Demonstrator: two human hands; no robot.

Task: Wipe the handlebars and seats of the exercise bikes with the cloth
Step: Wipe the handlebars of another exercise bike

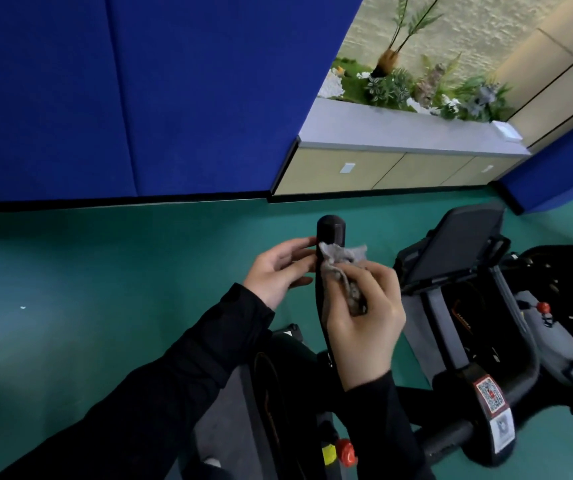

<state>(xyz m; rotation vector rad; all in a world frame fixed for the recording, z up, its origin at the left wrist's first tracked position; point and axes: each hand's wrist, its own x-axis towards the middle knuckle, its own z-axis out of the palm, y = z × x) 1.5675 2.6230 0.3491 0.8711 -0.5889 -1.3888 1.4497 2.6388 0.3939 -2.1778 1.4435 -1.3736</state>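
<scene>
- Step in hand: wiping a handlebar [331, 228]. Right hand [364, 317] grasps the cloth [344, 258], pressed to the bar beside its fingers.
- Left hand [280, 268], fingers relaxed, touches the bar's opposite side.
- Next, probably: draw the cloth along the bar.

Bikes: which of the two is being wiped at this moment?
The nearer bike, bottom centre: the right hand holds the cloth on its upright handlebar. The bike with the QR sticker, to the right, is untouched.

Our arms, both in dark sleeves.
We wear a plain black fabric left sleeve [181, 368] and matching right sleeve [378, 427], reaching our wrists.
</scene>
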